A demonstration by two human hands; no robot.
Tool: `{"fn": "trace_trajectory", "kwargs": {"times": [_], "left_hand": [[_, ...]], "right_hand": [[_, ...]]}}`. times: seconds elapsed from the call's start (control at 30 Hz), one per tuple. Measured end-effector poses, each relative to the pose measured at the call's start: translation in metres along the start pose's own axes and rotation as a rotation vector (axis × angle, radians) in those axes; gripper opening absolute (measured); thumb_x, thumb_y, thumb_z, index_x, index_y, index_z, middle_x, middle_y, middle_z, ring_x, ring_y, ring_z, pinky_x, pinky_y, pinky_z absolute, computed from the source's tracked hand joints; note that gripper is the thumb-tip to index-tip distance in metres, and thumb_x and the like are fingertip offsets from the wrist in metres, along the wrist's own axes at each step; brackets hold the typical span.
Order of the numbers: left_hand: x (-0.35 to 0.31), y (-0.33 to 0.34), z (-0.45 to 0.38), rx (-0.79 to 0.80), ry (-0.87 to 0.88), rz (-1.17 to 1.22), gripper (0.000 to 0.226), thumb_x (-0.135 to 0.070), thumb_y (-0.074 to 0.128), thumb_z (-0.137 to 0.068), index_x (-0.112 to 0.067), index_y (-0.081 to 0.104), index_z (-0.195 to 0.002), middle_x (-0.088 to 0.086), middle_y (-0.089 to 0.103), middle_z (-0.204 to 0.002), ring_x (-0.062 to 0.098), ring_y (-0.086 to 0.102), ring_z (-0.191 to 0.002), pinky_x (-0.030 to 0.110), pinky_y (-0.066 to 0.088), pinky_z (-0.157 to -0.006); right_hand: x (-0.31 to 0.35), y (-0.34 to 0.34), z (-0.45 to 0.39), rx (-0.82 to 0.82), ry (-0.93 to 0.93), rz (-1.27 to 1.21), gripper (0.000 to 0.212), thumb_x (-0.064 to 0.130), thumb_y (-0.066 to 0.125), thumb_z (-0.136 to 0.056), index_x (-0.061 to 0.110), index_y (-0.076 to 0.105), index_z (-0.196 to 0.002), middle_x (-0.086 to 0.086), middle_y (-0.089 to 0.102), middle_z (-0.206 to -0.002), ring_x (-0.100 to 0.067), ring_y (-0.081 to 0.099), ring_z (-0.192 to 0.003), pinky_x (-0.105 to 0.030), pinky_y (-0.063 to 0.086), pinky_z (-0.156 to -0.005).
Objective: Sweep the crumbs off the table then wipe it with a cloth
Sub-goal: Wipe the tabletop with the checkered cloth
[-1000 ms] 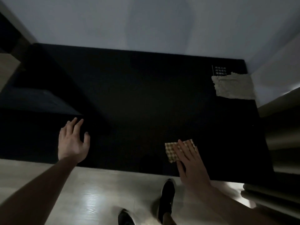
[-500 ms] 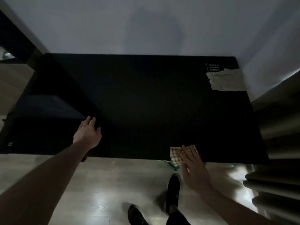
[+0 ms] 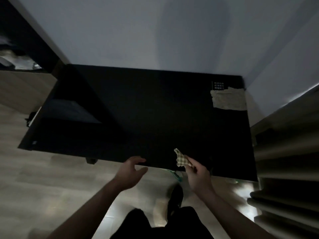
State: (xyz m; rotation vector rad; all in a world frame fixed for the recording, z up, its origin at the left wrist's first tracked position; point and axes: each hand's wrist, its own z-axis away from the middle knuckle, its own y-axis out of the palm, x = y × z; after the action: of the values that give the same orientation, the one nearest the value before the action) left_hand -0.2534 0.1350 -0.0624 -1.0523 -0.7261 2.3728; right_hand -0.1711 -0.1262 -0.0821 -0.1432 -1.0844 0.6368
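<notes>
A black table point(image 3: 146, 109) fills the middle of the dim head view. My right hand point(image 3: 197, 175) pinches a small checked cloth point(image 3: 182, 158) and holds it just above the table's near edge. My left hand point(image 3: 132, 171) is cupped, palm up, just below that near edge, to the left of the cloth, with its fingertips at the rim. No crumbs can be made out on the dark top.
A rough beige rag point(image 3: 227, 99) lies at the table's far right corner. A pale wall point(image 3: 155, 31) stands behind the table, and ribbed beige furniture point(image 3: 284, 161) is on the right. A greenish object point(image 3: 174, 175) lies on the floor under the near edge. My shoe point(image 3: 175, 197) is on the wood floor.
My right hand has picked the checked cloth up from flat on the table and pinches it. My left hand has moved right from the tabletop to below the near edge. The camera pulled back.
</notes>
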Motion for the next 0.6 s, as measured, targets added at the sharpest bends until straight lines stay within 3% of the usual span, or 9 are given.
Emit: {"fn": "trace_trajectory", "kwargs": {"times": [0.07, 0.2, 0.33, 0.5, 0.6], "left_hand": [[-0.018, 0.002, 0.019, 0.019, 0.007, 0.125, 0.031, -0.043, 0.070, -0.090, -0.041, 0.064, -0.121, -0.011, 0.062, -0.134, 0.008, 0.061, -0.121, 0.024, 0.049, -0.097], [-0.062, -0.006, 0.047, 0.102, -0.007, 0.384, 0.029, -0.041, 0.064, -0.095, -0.034, 0.069, -0.123, -0.015, 0.073, -0.113, -0.002, 0.068, -0.103, 0.029, 0.056, -0.095], [-0.108, -0.017, 0.052, 0.216, -0.037, 0.630, 0.026, -0.045, 0.058, -0.097, -0.033, 0.072, -0.116, -0.005, 0.076, -0.111, 0.012, 0.072, -0.104, 0.040, 0.057, -0.095], [-0.145, -0.022, 0.033, 0.331, 0.072, 0.663, 0.030, -0.048, 0.068, -0.090, -0.026, 0.076, -0.110, 0.005, 0.078, -0.106, 0.018, 0.075, -0.093, 0.037, 0.055, -0.084], [-0.148, -0.025, 0.014, 0.316, 0.141, 0.608, 0.016, -0.030, 0.074, -0.091, -0.025, 0.077, -0.106, 0.009, 0.078, -0.103, 0.027, 0.076, -0.094, 0.053, 0.060, -0.089]], "right_hand": [[0.009, -0.019, 0.009, 0.006, -0.041, -0.022, 0.038, 0.022, 0.060, -0.103, 0.024, 0.062, -0.141, 0.017, 0.069, -0.126, 0.005, 0.062, -0.115, -0.024, 0.050, -0.105], [0.025, -0.044, 0.022, -0.002, -0.143, -0.075, 0.038, 0.017, 0.066, -0.100, 0.026, 0.066, -0.136, 0.019, 0.070, -0.125, 0.011, 0.062, -0.116, -0.021, 0.052, -0.104], [0.049, -0.052, 0.028, 0.015, -0.196, -0.080, 0.034, 0.016, 0.070, -0.096, 0.032, 0.071, -0.126, 0.024, 0.064, -0.131, 0.015, 0.056, -0.121, -0.019, 0.048, -0.106], [0.068, -0.053, 0.039, -0.023, -0.305, -0.104, 0.033, 0.016, 0.075, -0.094, 0.039, 0.075, -0.117, 0.029, 0.062, -0.133, 0.007, 0.060, -0.124, -0.025, 0.054, -0.103], [0.074, -0.055, 0.043, -0.065, -0.323, -0.108, 0.042, 0.016, 0.079, -0.089, 0.040, 0.072, -0.123, 0.030, 0.056, -0.141, 0.007, 0.055, -0.129, -0.025, 0.052, -0.106]]}}
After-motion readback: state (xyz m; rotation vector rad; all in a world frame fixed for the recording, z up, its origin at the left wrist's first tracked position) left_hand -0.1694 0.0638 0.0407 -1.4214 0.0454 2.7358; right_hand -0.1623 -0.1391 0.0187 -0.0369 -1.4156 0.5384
